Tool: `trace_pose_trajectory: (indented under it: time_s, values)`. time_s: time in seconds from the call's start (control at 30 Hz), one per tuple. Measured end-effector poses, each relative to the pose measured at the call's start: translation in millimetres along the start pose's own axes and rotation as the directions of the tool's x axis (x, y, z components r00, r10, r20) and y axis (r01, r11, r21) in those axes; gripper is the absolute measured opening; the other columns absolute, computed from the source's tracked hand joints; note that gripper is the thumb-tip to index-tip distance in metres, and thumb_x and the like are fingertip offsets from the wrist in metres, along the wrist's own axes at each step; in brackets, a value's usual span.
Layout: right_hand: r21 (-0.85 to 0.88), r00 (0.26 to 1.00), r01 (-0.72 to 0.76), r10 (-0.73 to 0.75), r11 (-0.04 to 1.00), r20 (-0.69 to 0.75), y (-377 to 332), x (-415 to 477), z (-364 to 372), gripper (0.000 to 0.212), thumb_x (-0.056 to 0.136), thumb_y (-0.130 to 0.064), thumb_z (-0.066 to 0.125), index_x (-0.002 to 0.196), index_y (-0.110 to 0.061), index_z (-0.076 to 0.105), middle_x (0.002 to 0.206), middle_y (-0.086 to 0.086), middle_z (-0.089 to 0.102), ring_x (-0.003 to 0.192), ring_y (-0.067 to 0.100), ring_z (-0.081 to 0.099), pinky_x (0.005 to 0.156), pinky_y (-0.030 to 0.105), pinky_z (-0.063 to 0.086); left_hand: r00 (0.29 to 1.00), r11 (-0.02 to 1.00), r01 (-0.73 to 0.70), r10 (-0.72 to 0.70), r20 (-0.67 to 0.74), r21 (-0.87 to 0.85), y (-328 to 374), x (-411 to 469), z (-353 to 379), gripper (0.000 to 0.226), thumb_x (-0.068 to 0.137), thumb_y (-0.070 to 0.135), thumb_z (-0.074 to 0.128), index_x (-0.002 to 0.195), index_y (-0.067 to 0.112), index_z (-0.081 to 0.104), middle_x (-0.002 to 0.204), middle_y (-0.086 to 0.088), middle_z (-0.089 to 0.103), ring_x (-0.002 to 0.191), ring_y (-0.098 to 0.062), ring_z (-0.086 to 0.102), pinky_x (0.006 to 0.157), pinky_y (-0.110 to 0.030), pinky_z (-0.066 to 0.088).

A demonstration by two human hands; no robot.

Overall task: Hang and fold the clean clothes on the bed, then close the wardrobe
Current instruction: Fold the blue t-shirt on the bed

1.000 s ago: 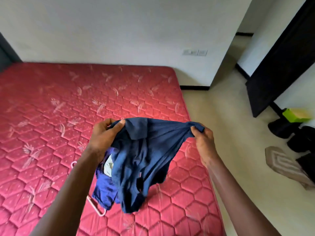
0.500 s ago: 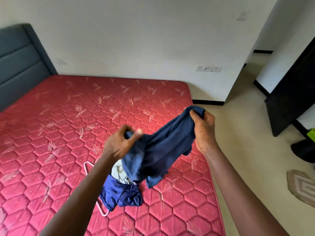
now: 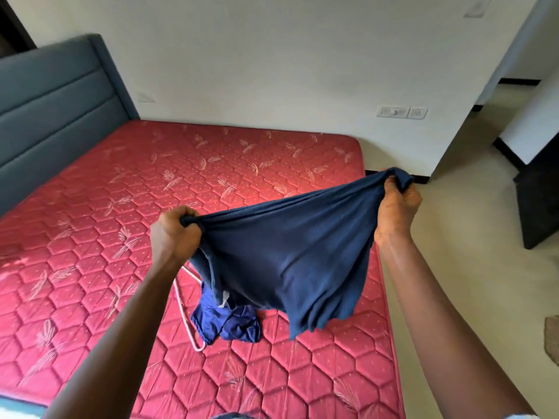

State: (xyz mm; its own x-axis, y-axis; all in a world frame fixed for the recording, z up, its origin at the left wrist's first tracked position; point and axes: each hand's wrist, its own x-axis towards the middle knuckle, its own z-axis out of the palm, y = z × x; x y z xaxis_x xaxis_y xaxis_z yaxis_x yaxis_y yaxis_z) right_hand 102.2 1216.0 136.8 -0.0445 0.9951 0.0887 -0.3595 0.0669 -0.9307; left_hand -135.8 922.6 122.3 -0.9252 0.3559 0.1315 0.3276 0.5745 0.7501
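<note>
A dark navy garment (image 3: 290, 255) hangs stretched between both my hands above the red quilted mattress (image 3: 121, 225). My left hand (image 3: 175, 234) grips one bunched corner of it, and my right hand (image 3: 396, 204) grips the other corner, higher and further right. The cloth sags in the middle and its lower edge dangles near the mattress. Beneath it lies a crumpled brighter blue garment (image 3: 230, 323) on the mattress, partly hidden by the navy cloth. A white plastic hanger (image 3: 186, 316) lies under that blue garment, only its left side showing.
A grey padded headboard (image 3: 51, 110) stands at the left. A white wall (image 3: 272, 65) with a socket plate (image 3: 402, 112) runs behind the bed. Cream floor (image 3: 472, 267) lies to the right, with a dark door panel (image 3: 538, 204) and a mat's edge (image 3: 552, 337).
My hands have moved apart and pulled the navy garment out wide; before it hung bunched between them. The view has tilted up, bringing the headboard into sight.
</note>
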Motion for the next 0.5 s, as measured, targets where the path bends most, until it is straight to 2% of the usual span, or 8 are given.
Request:
trace_pose_trajectory:
  time_s: [0.13, 0.17, 0.23, 0.3, 0.37, 0.4, 0.47, 0.5]
  values:
    - [-0.043, 0.991, -0.067, 0.061, 0.997, -0.121, 29.2, 22.4, -19.2, 0.01, 0.085, -0.017, 0.062, 0.088, -0.018, 0.072, 0.081, -0.006, 0.067, 0.08, 0.016, 0.061, 0.076, 0.034, 0.05, 0.997, 0.98, 0.019, -0.034, 0.071, 0.198, 0.6, 0.0, -12.2, 0.021, 0.073, 0.01, 0.065, 0.088, 0.022, 0.074, 0.083, -0.006, 0.07, 0.091, -0.036, 0.067, 0.075, -0.034, 0.049]
    - [-0.113, 0.984, -0.095, 0.076, 0.989, -0.161, 36.2, 23.5, -23.1, 0.013, 0.088, -0.015, 0.061, 0.092, -0.017, 0.073, 0.083, -0.006, 0.067, 0.082, 0.018, 0.064, 0.077, 0.035, 0.049, 0.992, 0.983, 0.053, -0.072, 0.104, 0.177, 1.3, -1.0, -12.5, 0.022, 0.073, 0.01, 0.066, 0.089, 0.022, 0.074, 0.086, -0.005, 0.071, 0.09, -0.034, 0.068, 0.075, -0.035, 0.053]
    - [-0.379, 0.976, -0.172, 0.105, 0.909, -0.189, 50.5, 12.7, -28.8, 0.022, 0.094, -0.016, 0.059, 0.109, -0.011, 0.074, 0.097, 0.005, 0.072, 0.098, 0.031, 0.069, 0.085, 0.039, 0.05, 0.96, 0.981, 0.181, -0.16, 0.231, -0.073, 7.9, -7.5, -8.9, 0.024, 0.075, 0.005, 0.065, 0.093, 0.019, 0.073, 0.094, -0.009, 0.076, 0.084, -0.03, 0.072, 0.069, -0.04, 0.062]
    - [-0.648, 0.992, -0.123, 0.1, 0.752, -0.072, 64.1, -15.6, -28.5, 0.027, 0.093, -0.02, 0.063, 0.119, -0.015, 0.069, 0.115, 0.014, 0.071, 0.11, 0.037, 0.065, 0.091, 0.04, 0.049, 0.928, 0.929, 0.244, -0.14, 0.345, -0.28, 20.6, -16.8, -1.0, 0.025, 0.085, -0.003, 0.068, 0.1, 0.015, 0.071, 0.097, -0.009, 0.075, 0.08, -0.023, 0.071, 0.058, -0.035, 0.061]
    - [-0.643, 0.967, 0.027, 0.142, 0.766, 0.209, 67.1, -53.5, -20.2, 0.03, 0.09, -0.021, 0.071, 0.12, -0.023, 0.064, 0.118, 0.009, 0.067, 0.108, 0.031, 0.064, 0.088, 0.037, 0.051, 0.916, 0.904, 0.219, -0.061, 0.397, -0.366, 34.9, -24.3, 11.2, 0.021, 0.092, -0.002, 0.069, 0.107, 0.013, 0.07, 0.095, -0.007, 0.069, 0.08, -0.019, 0.066, 0.056, -0.028, 0.056]
    - [-0.557, 0.897, 0.019, 0.232, 0.83, 0.376, 64.4, -75.0, -13.9, 0.028, 0.09, -0.022, 0.074, 0.116, -0.025, 0.064, 0.116, 0.005, 0.067, 0.106, 0.027, 0.065, 0.089, 0.034, 0.053, 0.91, 0.891, 0.215, -0.035, 0.412, -0.4, 42.3, -28.1, 17.6, 0.02, 0.094, 0.0, 0.07, 0.111, 0.01, 0.07, 0.094, -0.007, 0.067, 0.08, -0.018, 0.065, 0.056, -0.027, 0.055]
    - [-0.406, 0.625, -0.189, 0.429, 0.894, 0.652, 55.8, -117.8, -1.0, 0.031, 0.088, -0.03, 0.08, 0.116, -0.025, 0.066, 0.113, 0.004, 0.071, 0.105, 0.024, 0.069, 0.093, 0.034, 0.057, 0.902, 0.871, 0.21, 0.002, 0.431, -0.444, 54.0, -34.2, 28.8, 0.022, 0.095, 0.004, 0.071, 0.116, 0.004, 0.068, 0.094, -0.008, 0.066, 0.08, -0.018, 0.064, 0.058, -0.027, 0.056]
    - [-0.387, 0.513, -0.233, 0.451, 0.892, 0.73, 55.5, -134.9, 4.2, 0.037, 0.086, -0.033, 0.082, 0.118, -0.024, 0.066, 0.114, 0.004, 0.073, 0.104, 0.021, 0.07, 0.092, 0.033, 0.058, 0.898, 0.864, 0.21, 0.015, 0.44, -0.458, 60.0, -36.5, 32.4, 0.022, 0.095, 0.007, 0.072, 0.116, 0.003, 0.067, 0.094, -0.009, 0.066, 0.08, -0.019, 0.064, 0.06, -0.027, 0.056]
